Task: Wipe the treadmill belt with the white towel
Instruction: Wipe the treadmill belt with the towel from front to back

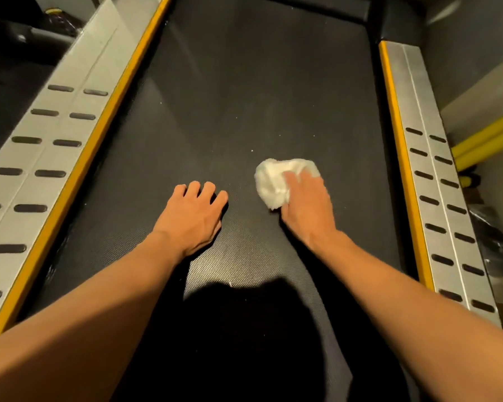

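Head view: R hand (305, 204) grips wadded white towel (273, 181) on treadmill belt (244, 82), 3 o'clock of centre; L hand (195, 213) braced at 9, holding nothing. Mid-wipe; next prob. push toward 12 o'clock specks (252, 151).

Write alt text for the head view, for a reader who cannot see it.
A person's right hand holds a bunched white towel against a dark treadmill belt, while the left hand rests on the belt beside it. Grey side rails with yellow edging flank the belt.
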`<state>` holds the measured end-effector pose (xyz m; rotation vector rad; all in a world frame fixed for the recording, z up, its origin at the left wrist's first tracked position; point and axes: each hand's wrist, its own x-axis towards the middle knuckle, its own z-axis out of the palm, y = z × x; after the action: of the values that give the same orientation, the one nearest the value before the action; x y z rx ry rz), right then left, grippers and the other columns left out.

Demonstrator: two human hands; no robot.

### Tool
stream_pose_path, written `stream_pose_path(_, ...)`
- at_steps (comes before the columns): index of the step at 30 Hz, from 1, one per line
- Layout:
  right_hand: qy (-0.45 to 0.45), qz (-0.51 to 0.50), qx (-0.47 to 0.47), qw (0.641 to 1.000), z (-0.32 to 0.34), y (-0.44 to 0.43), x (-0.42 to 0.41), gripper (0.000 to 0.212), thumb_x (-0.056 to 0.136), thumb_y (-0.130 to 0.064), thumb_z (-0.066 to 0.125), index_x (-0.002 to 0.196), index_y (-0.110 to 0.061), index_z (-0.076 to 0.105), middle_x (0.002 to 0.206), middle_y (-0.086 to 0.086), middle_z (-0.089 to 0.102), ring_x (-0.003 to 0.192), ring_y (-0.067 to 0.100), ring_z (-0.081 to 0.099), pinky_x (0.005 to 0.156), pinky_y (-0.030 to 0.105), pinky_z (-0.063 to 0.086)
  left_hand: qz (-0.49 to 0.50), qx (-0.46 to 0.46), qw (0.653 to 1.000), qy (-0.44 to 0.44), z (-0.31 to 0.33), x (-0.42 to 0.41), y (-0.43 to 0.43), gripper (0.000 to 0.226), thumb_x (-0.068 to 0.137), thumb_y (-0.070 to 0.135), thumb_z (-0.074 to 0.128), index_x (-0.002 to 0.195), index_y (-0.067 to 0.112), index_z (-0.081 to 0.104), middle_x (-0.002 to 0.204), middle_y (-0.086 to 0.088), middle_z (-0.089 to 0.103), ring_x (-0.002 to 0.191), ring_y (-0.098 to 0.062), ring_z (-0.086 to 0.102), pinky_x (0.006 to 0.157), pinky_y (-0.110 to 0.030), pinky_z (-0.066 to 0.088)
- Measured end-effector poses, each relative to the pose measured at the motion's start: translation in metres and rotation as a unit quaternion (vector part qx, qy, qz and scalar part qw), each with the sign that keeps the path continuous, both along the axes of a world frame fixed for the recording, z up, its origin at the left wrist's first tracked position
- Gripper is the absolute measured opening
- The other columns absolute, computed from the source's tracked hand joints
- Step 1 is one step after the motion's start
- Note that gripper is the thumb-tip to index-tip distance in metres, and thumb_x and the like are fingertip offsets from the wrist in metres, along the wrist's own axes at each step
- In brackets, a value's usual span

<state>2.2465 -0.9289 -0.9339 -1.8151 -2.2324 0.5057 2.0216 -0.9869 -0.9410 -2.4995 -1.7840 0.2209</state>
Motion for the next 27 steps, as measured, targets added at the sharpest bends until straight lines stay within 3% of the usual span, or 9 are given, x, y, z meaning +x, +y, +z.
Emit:
stream_pose_path(3,0.026,0.178,0.018,0.984,0.004,-0.039,-0.013,0.051,0.073,-0.015,0.055,0.123,-0.023,0.057,0.117,0.001,0.058,0.101,0.026,0.050,0.083,0.038,0.043,0.000,-0.007,1.000,-0.005,-0.005,-0.006,-0.003,0.046,0.091,0.040,0.035,0.123,0.011,0.053,0.120,-0.018,0.056,0.104,-0.039,0.055,0.084,-0.046,0.043)
stream_pose_path(6,0.070,0.053,0.061,0.994,0.007,0.023,-0.024,0.050,0.070,-0.013,0.046,0.116,-0.027,0.059,0.111,0.002,0.060,0.100,0.028,0.053,0.078,0.035,0.043,-0.007,-0.005,1.000,-0.012,-0.008,-0.011,-0.007,0.052,0.092,0.039,0.031,0.129,0.010,0.053,0.130,-0.020,0.054,0.116,-0.040,0.053,0.092,-0.049,0.042)
stream_pose_path(8,0.032,-0.016,0.056,0.998,0.004,0.080,-0.032,0.047,0.073,-0.012,0.043,0.114,-0.031,0.058,0.109,0.001,0.060,0.098,0.029,0.056,0.070,0.032,0.042,-0.006,-0.003,1.000,-0.020,-0.009,-0.010,-0.008,0.051,0.092,0.038,0.031,0.130,0.010,0.053,0.131,-0.020,0.053,0.118,-0.039,0.052,0.094,-0.048,0.041)
stream_pose_path(10,-0.017,-0.003,0.039,0.999,-0.003,0.107,-0.043,0.048,0.078,-0.010,0.044,0.121,-0.030,0.057,0.119,0.001,0.058,0.108,0.027,0.054,0.077,0.033,0.045,0.002,-0.004,1.000,-0.028,-0.008,-0.009,-0.008,0.049,0.092,0.037,0.032,0.128,0.011,0.053,0.131,-0.018,0.053,0.118,-0.038,0.052,0.093,-0.048,0.039)
stream_pose_path(15,-0.068,0.199,0.016,0.977,-0.004,0.029,-0.039,0.045,0.080,-0.012,0.053,0.123,-0.025,0.056,0.115,0.005,0.057,0.102,0.031,0.054,0.081,0.046,0.049,0.008,-0.010,0.999,-0.049,-0.008,-0.012,-0.010,0.047,0.092,0.035,0.034,0.125,0.009,0.055,0.134,-0.018,0.053,0.122,-0.039,0.050,0.098,-0.049,0.038)
stream_pose_path(18,0.009,0.277,-0.044,0.960,0.020,-0.035,-0.007,0.040,0.077,-0.014,0.056,0.115,-0.024,0.063,0.113,-0.001,0.063,0.102,0.024,0.057,0.085,0.034,0.046,-0.001,-0.009,0.999,-0.053,-0.011,-0.015,-0.011,0.049,0.089,0.036,0.031,0.122,0.009,0.056,0.134,-0.017,0.051,0.124,-0.038,0.048,0.100,-0.047,0.035)
stream_pose_path(24,0.048,-0.005,0.035,0.998,0.033,0.047,0.052,0.040,0.086,-0.015,0.050,0.121,-0.032,0.060,0.121,-0.005,0.060,0.100,0.010,0.057,0.085,0.025,0.045,0.011,-0.015,0.997,-0.077,0.004,0.004,-0.009,0.047,0.093,0.036,0.028,0.116,0.007,0.058,0.129,-0.019,0.054,0.118,-0.039,0.052,0.095,-0.051,0.037)
stream_pose_path(26,0.033,-0.019,0.040,0.998,0.022,0.043,0.062,0.034,0.086,-0.018,0.051,0.115,-0.030,0.063,0.121,-0.003,0.058,0.095,0.002,0.053,0.083,0.016,0.042,-0.016,-0.017,0.997,-0.079,0.004,0.021,-0.005,0.047,0.094,0.036,0.028,0.117,0.008,0.058,0.131,-0.017,0.053,0.119,-0.038,0.052,0.097,-0.050,0.035)
stream_pose_path(27,0.032,0.001,0.031,0.999,0.012,0.027,0.060,0.034,0.084,-0.015,0.053,0.114,-0.028,0.064,0.118,-0.001,0.058,0.097,0.007,0.053,0.085,0.021,0.045,-0.028,-0.018,0.996,-0.082,0.004,0.030,-0.003,0.047,0.094,0.035,0.028,0.119,0.009,0.057,0.132,-0.016,0.053,0.120,-0.037,0.051,0.098,-0.049,0.035)
